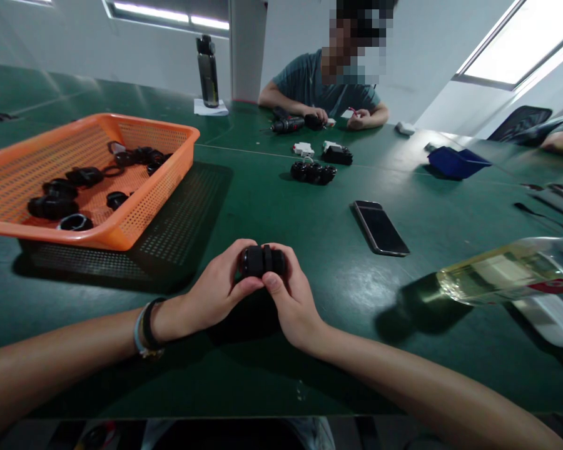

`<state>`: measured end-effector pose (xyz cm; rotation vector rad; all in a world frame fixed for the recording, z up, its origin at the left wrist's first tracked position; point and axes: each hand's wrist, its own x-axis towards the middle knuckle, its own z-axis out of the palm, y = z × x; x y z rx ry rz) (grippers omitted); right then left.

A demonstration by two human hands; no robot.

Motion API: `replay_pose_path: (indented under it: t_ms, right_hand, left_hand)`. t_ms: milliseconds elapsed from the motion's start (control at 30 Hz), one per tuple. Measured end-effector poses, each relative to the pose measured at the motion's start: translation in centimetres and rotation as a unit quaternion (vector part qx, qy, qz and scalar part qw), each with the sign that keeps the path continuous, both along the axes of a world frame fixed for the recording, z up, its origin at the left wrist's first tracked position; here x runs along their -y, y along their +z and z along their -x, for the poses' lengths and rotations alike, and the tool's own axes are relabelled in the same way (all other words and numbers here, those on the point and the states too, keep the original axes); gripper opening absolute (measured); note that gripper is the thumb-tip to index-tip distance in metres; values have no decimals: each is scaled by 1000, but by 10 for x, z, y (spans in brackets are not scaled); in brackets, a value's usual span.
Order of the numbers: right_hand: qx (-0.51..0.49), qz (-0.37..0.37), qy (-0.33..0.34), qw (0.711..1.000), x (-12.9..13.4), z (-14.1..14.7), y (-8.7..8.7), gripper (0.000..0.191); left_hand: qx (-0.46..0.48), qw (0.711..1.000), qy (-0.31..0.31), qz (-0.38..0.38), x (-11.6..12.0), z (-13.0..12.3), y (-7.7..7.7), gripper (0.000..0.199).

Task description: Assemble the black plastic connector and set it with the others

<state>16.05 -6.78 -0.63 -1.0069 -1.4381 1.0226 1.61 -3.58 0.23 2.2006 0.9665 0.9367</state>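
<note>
Both my hands hold one black cylindrical part (263, 261) just above the green table, near the middle of the view. My left hand (220, 284) grips its left end, with the thumb along the near side. Around the right end are the fingers of my right hand (293, 297), its thumb pressed near the part's middle. A raised black band shows between the two ends. An orange basket (162, 203) to the left contains several similar black parts (54, 206).
Beyond my hands lie a row of black parts (313, 172), white pieces (303, 149) and a phone (381, 228). A bottle of yellow liquid (502, 272) is at right, a blue bin (457, 162) farther back. Across the table (263, 206), a person sits near a drill (287, 123) and dark bottle (208, 75).
</note>
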Motion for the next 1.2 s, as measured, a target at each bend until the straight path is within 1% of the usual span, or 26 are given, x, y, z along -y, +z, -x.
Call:
replay_pose_path:
  t_ms: [167, 267, 400, 467, 533, 600, 700, 767, 833, 900, 1000, 1133, 1200]
  right_hand:
    - [-30, 49, 2, 998, 1, 1, 1, 29]
    - [-49, 75, 11, 996, 2, 1, 1, 29]
    - [-44, 74, 18, 996, 1, 2, 0, 32]
    - [-12, 56, 13, 998, -2, -1, -1, 34]
    - [45, 25, 6, 999, -8, -5, -2, 37]
    - [115, -28, 15, 993, -16, -12, -3, 42]
    - [193, -126, 31, 973, -28, -23, -4, 52]
    - [232, -183, 39, 955, -33, -28, -4, 51]
    - [258, -221, 32, 940, -35, -30, -4, 46]
    - [275, -241, 22, 931, -35, -29, -5, 44]
    - [283, -251, 11, 926, -34, -27, -7, 46]
    - [274, -237, 2, 932, -33, -25, -8, 44]
    - [265, -220, 4, 939, -32, -24, -8, 40]
  left_hand:
    - [-28, 999, 5, -35, -3, 0, -1, 58]
    - [-44, 998, 11, -37, -4, 1, -2, 58]
    - [-47, 999, 14, -24, -5, 2, -3, 57]
    - [-44, 999, 11, -11, -6, 2, -4, 55]
    - [-35, 999, 8, 11, -8, 1, -3, 51]
    - [-23, 999, 1, 40, -8, 0, -2, 46]
    - [4, 997, -6, 81, -8, -1, -1, 41]
    - [21, 995, -7, 97, -8, -2, 0, 40]
    - [29, 994, -7, 108, -8, -2, 0, 40]
    - [34, 992, -8, 124, -8, -1, -2, 41]
    - [48, 985, -16, 163, -9, -1, -4, 44]
    - [77, 975, -23, 206, -6, -3, -5, 47]
    - [97, 965, -30, 242, -3, -4, -4, 48]
